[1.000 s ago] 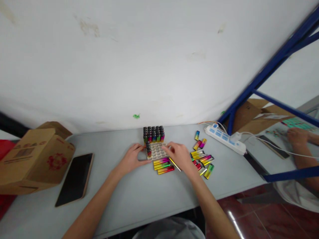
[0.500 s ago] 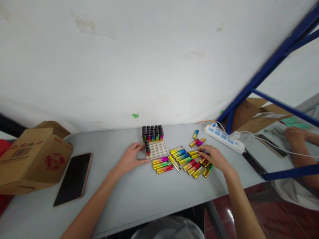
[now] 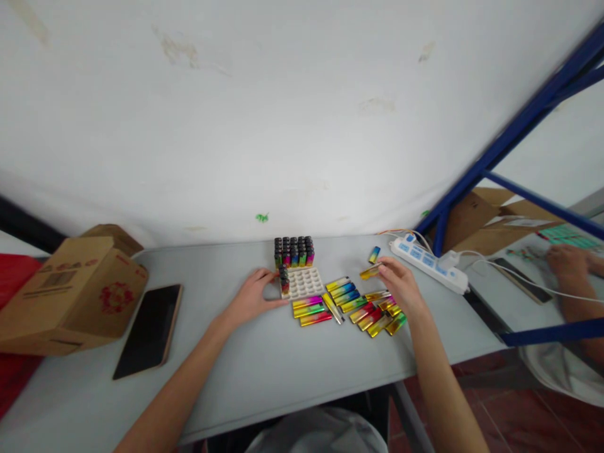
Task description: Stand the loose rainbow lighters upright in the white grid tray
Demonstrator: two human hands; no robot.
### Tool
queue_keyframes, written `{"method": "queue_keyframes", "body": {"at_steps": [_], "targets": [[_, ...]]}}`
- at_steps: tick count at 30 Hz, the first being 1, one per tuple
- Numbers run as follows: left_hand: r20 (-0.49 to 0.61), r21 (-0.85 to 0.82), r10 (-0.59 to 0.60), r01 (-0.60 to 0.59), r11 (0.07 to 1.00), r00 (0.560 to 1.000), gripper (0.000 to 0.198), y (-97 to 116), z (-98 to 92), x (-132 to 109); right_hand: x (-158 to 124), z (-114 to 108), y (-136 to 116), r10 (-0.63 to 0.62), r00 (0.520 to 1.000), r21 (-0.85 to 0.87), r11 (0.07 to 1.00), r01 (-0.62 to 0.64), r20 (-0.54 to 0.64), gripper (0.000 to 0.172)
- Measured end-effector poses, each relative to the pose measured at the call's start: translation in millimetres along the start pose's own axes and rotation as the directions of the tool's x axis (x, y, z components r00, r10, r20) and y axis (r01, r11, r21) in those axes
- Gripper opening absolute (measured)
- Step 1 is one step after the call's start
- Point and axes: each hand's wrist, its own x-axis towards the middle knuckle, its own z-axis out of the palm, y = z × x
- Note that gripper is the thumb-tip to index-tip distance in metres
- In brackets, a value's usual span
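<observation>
My right hand (image 3: 399, 283) pinches a gold lighter (image 3: 369, 272) between thumb and fingers, raised just over the far side of a loose group. Several shiny lighters (image 3: 353, 304) in yellow, blue, green and red lie flat in that group, partly under my hand. My left hand (image 3: 252, 294) grips the left side of a white tray (image 3: 303, 284) with round holes, thumb at the near corner and fingers at the far one. A few lighters (image 3: 284, 280) stand upright in the tray's left column. Behind it, a block of black-topped lighters (image 3: 294, 251) stands in rows.
A blue lighter (image 3: 374, 254) lies near a white power strip (image 3: 429, 263) with cables. At the left are a phone (image 3: 148, 330) and a cardboard box (image 3: 70, 292). A blue metal frame (image 3: 519, 141) rises at the right; beyond it shows another person's arm (image 3: 573, 283).
My right hand has lifted a gold lighter from the group and moved it up and slightly away. My left hand stays at the tray. The whole view has shifted a little.
</observation>
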Motion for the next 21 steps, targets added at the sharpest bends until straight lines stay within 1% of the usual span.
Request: {"method": "queue_keyframes", "body": {"at_steps": [2, 3, 4, 6, 8, 9, 11, 13, 14, 15, 17, 19, 21], "targets": [[-0.007, -0.001, 0.008, -0.008, 1.0, 1.0, 0.067, -0.2, 0.5, -0.3, 2.6, 24.5, -5.5, 0.088, 0.995, 0.23, 0.97, -0.076, -0.046, 0.051], [-0.009, 0.0, 0.011, -0.011, 1.0, 1.0, 0.067, -0.1, 0.6, -0.4, 3.7, 37.4, -9.8, 0.124, 0.992, 0.31, 0.945, -0.107, -0.037, 0.051], [-0.009, 0.002, 0.012, -0.012, 1.0, 1.0, 0.067, 0.0, 0.6, -0.4, 4.4, 50.3, -15.1, 0.145, 0.989, 0.37, 0.92, -0.132, -0.009, 0.051], [-0.007, 0.004, 0.014, -0.013, 1.0, 1.0, 0.067, 0.2, 0.4, -0.3, 3.9, 75.6, -27.1, 0.149, 0.986, 0.431, 0.886, -0.169, 0.08, 0.051], [-0.007, -0.001, 0.016, -0.016, 1.0, 1.0, 0.066, 0.7, 0.2, -0.3, 0.1, 99.4, -37.7, 0.124, 0.969, 0.421, 0.883, -0.207, 0.216, 0.051], [-0.008, -0.003, 0.017, -0.017, 1.0, 1.0, 0.066, 1.0, 0.0, -0.3, -3.1, 110.8, -41.2, 0.116, 0.948, 0.393, 0.89, -0.231, 0.295, 0.051], [-0.01, -0.005, 0.017, -0.017, 1.0, 1.0, 0.066, 1.9, -0.2, -0.4, -11.0, 132.2, -43.5, 0.131, 0.887, 0.301, 0.91, -0.285, 0.444, 0.052], [-0.007, -0.004, 0.015, -0.015, 1.0, 1.0, 0.065, 3.2, -0.4, -0.4, -19.4, 151.6, -38.6, 0.162, 0.831, 0.205, 0.928, -0.312, 0.533, 0.056], [-0.005, -0.003, 0.013, -0.013, 1.0, 1.0, 0.065, 3.9, -0.5, -0.4, -23.1, 160.1, -34.0, 0.175, 0.821, 0.169, 0.935, -0.311, 0.543, 0.058], [-0.002, -0.002, 0.011, -0.011, 1.0, 1.0, 0.065, 4.5, -0.6, -0.4, -26.2, 167.7, -28.3, 0.191, 0.825, 0.141, 0.941, -0.309, 0.532, 0.062], [0.005, -0.001, 0.008, -0.008, 1.0, 1.0, 0.065, 5.4, -1.0, -0.1, -30.7, 179.4, -15.4, 0.254, 0.851, 0.085, 0.941, -0.327, 0.46, 0.069], [0.01, -0.001, 0.005, -0.005, 1.0, 1.0, 0.065, 5.9, -1.5, 0.0, -33.2, 186.3, -2.9, 0.349, 0.856, 0.027, 0.922, -0.387, 0.381, 0.075], [0.011, -0.002, 0.005, -0.005, 1.0, 1.0, 0.064, 6.1, -1.9, 0.1, -34.9, 189.2, 7.1, 0.401, 0.851, -0.008, 0.906, -0.423, 0.34, 0.077]]}}
